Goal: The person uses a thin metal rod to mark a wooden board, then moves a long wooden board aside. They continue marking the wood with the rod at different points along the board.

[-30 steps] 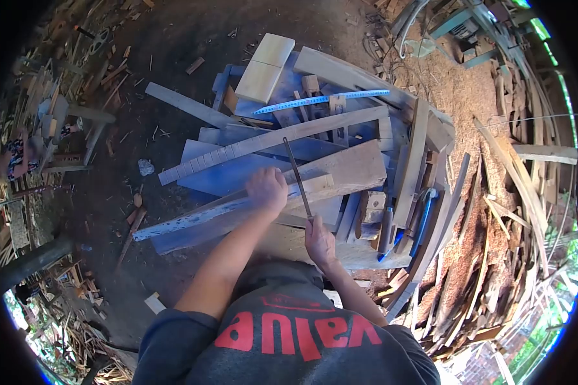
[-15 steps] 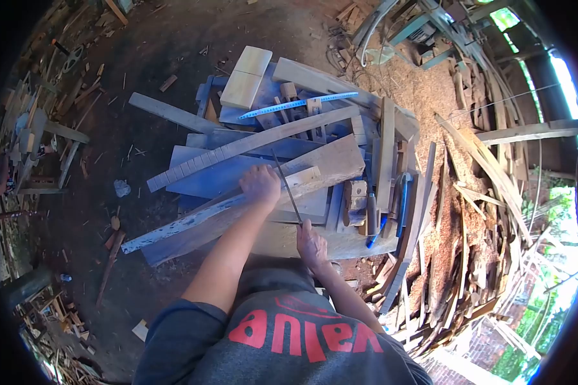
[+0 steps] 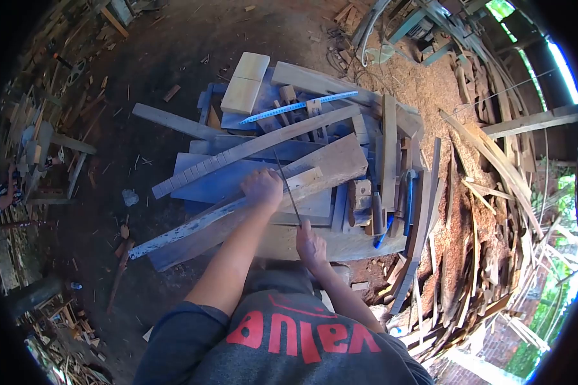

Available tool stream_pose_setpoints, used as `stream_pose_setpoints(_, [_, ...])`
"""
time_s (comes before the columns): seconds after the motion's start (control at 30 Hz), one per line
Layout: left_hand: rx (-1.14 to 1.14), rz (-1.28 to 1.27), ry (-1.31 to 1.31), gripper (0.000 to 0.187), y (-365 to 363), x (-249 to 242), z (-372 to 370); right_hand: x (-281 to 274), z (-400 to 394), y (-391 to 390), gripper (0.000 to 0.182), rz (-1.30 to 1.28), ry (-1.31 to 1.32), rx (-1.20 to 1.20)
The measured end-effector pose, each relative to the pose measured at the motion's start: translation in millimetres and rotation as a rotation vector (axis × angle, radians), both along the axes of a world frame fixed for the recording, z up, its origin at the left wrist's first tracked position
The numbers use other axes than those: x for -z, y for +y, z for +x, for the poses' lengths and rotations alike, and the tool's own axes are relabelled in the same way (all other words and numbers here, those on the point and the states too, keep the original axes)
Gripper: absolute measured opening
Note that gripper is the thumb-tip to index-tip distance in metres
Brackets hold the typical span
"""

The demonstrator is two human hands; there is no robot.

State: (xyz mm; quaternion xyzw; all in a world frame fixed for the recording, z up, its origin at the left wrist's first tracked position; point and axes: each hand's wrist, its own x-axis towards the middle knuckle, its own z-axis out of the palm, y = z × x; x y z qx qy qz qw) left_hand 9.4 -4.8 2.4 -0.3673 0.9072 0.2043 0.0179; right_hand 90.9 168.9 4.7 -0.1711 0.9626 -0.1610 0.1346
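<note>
My right hand (image 3: 311,248) is closed around the handle of a saw (image 3: 288,189), whose thin blade shows almost edge-on and points away from me. The blade crosses a narrow wooden strip (image 3: 192,231) with flaking white paint, close to its bare right end. Just left of the blade, my left hand (image 3: 263,188) grips that strip from above, its fingers bent over it. Beneath the strip lies a thick wooden beam (image 3: 332,160). Beyond my hands, a long batten (image 3: 237,153) with a row of crosswise lines on its left part lies across the bench.
A blue measuring tape (image 3: 298,107) and pale wood blocks (image 3: 245,83) lie at the back of the bench. On the right are a wooden block (image 3: 360,200), a blue-handled tool (image 3: 409,200) and upright-running boards (image 3: 388,151). Sawdust and offcuts (image 3: 453,205) cover the floor at right.
The view has shifted slightly, so the bench appears a little lower and farther right. Both hands keep their holds, and the saw still crosses the strip at nearly the same place.
</note>
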Motion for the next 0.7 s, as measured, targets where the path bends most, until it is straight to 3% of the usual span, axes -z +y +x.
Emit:
stream_pose_setpoints(0.23, [-0.017, -0.082, 0.005, 0.032, 0, 11, -1, 7, -41, -27, 0.02, -0.099, -0.01, -0.04])
stream_pose_setpoints(0.53, [-0.009, -0.106, -0.013, 0.03, 0, 12, -2, -10, -5, 0, 0.017, -0.038, -0.106, -0.007])
stream_pose_setpoints(0.7, [-0.013, -0.11, -0.014, 0.03, 0, 13, -2, 0, -55, -46, 0.017, -0.119, -0.076, -0.02])
